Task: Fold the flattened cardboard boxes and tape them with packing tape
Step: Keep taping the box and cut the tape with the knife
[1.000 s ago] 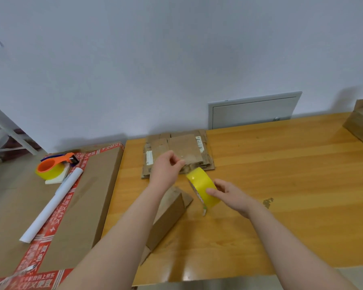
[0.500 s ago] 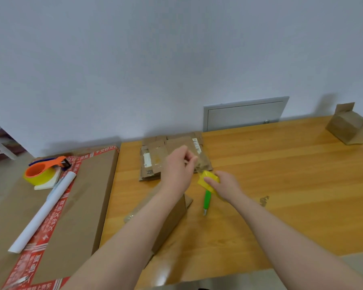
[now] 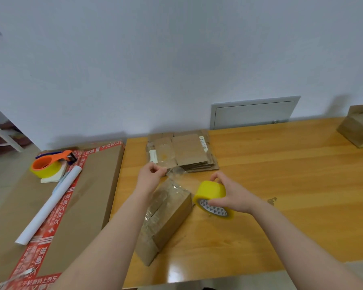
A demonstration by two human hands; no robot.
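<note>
Pulled to the right since before, the light tape roll [image 3: 210, 188] sits in the right hand [image 3: 233, 198] while the left hand [image 3: 149, 178] pinches the tape end [image 3: 175, 171], likely sticky and floppy, above the stiff box [image 3: 172, 210] on the worktop [image 3: 281, 185].

head view | from above | forward-down | close over table [image 3: 281, 185]

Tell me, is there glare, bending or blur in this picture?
Head view: the wide lens bows the table along its edges. Pale glare shines on the wood near the front edge and on the taped box. The clear tape strip at the left hand looks smeared. Shadows are soft.
</note>
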